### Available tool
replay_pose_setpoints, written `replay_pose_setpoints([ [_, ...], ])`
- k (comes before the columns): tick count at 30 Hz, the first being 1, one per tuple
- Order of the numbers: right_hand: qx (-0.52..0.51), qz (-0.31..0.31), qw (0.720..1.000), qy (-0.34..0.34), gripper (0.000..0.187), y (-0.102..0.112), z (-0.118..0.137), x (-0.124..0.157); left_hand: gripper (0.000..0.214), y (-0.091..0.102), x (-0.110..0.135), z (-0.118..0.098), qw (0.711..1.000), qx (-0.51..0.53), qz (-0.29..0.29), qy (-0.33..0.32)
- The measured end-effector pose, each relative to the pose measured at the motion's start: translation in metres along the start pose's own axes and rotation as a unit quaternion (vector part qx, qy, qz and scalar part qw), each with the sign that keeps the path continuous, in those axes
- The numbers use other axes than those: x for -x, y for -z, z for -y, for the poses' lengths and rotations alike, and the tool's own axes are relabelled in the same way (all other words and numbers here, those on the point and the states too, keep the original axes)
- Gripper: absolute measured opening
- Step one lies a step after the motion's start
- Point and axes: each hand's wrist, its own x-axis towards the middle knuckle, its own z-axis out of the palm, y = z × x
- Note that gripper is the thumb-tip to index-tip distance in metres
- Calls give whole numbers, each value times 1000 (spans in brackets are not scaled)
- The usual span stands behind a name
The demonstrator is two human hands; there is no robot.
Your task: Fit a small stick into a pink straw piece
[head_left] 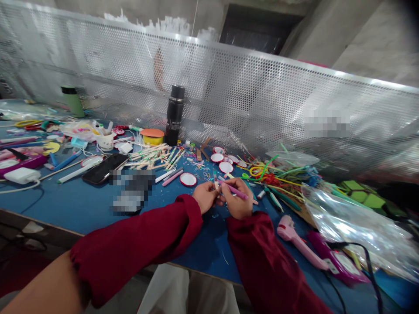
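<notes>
My left hand (205, 196) and my right hand (238, 198) meet over the blue table (81, 205), both in dark red sleeves. The right hand's fingers are closed round a pink pen-like stick (240, 192) that points right. The left hand pinches a small pale piece (216, 185) at the stick's left end; what it is I cannot make out. A white disc with a red rim (188, 179) lies just beyond the left hand.
A black flask (174, 115) stands before the perforated metal screen (262, 96). Wooden sticks (153, 155), more red-rimmed discs (225, 167), coloured straws (278, 174), a phone (104, 168), a pink glue gun (294, 237) and a plastic bag (353, 226) litter the table.
</notes>
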Motion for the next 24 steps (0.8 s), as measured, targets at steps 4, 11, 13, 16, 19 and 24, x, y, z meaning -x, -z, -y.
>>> replay_pose_setpoints([
  [4, -1, 0, 1000, 2, 11, 0, -2, 0, 10, 0, 0, 1, 1000, -1, 1, 2],
  [11, -5, -1, 1000, -9, 11, -1, -4, 1, 9, 0, 0, 0, 1000, -3, 4, 9],
  [13, -9, 3, 1000, -11, 12, -1, -5, 1, 10, 0, -1, 1, 1000, -1, 5, 5],
  [16, -9, 6, 1000, -10, 13, -1, -6, 1, 9, 1, -2, 2, 1000, 0, 4, 1],
  [19, -7, 4, 1000, -11, 12, -1, -7, 0, 8, 1, -3, 3, 1000, 3, 5, 1],
  [24, -10, 11, 1000, -10, 12, -1, -6, 0, 7, 0, -1, 1, 1000, 7, 5, 1],
])
